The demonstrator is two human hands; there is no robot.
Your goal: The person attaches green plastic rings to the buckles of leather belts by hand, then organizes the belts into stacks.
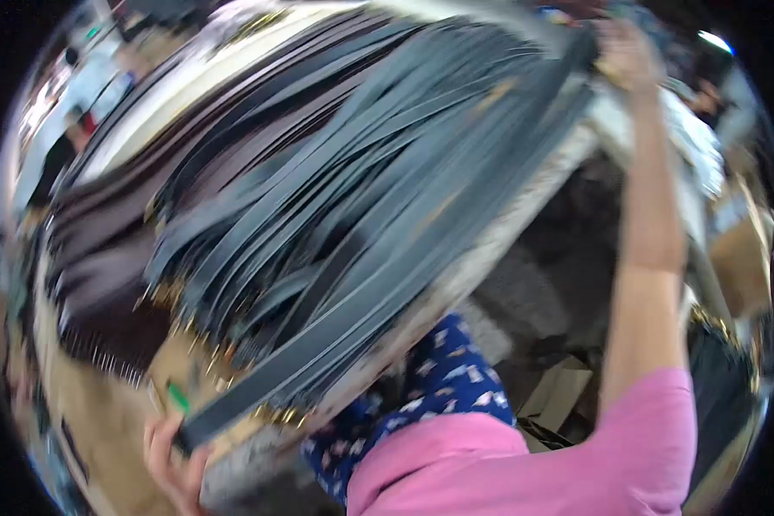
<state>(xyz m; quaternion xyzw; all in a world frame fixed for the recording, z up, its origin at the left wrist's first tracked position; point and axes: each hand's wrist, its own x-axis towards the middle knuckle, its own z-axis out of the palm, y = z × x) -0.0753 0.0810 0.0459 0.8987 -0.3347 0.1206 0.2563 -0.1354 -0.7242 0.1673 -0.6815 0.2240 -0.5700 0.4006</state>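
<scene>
Holding dark belt [249,391] end, left hand [174,464] grip closed | right hand [628,56] grip closed atop belt bundle [361,172]

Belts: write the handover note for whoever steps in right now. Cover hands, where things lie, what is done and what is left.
Left hand: closed on the lower end of one dark strap, drawn out from the rest.
Right hand: raised high, apparently gripping the top of the bundle of dark straps; blurred.
Things: the bundle fans down and leftward; brown straps lie beside it on the left.
Done: one strap singled out at its lower end.
Left: its upper end runs up among the others, not free.
</scene>
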